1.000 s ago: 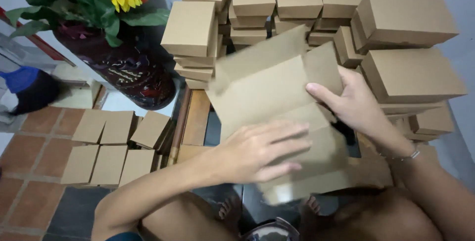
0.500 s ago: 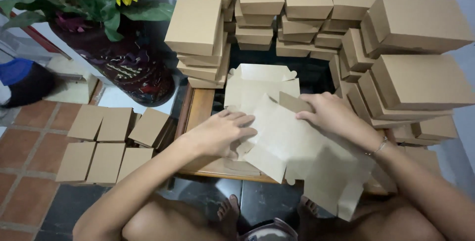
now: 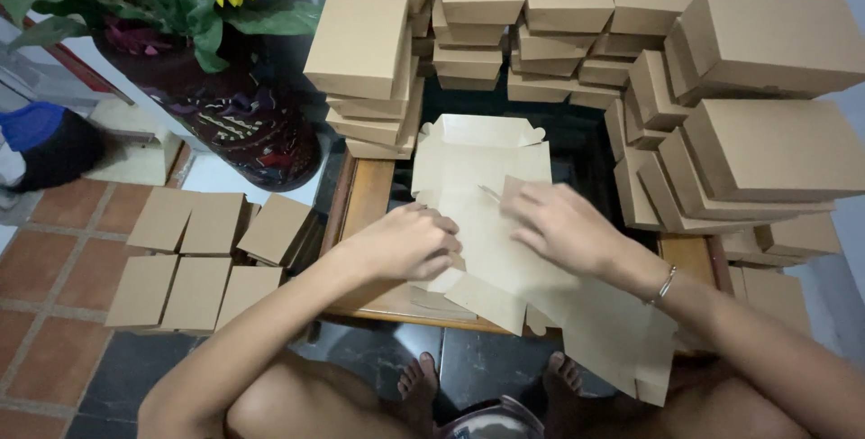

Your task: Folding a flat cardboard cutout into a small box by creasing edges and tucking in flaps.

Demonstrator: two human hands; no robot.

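Both arms were bare to the elbow and beyond, no sleeves showing. The left hand (image 3: 407, 242) wore nothing at all. The right hand (image 3: 560, 224) carried a thin silvery bracelet (image 3: 665, 285) at the wrist. Bare knees and bare toes showed below.

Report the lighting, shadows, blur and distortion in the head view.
Head view: soft, even light, no glare; faint shadows under the left hand and right hand on the flat cardboard blank; both hands sharp, no motion blur; wide-angle lens splays the stacked boxes outward at the edges; the dark tabletop loses detail.
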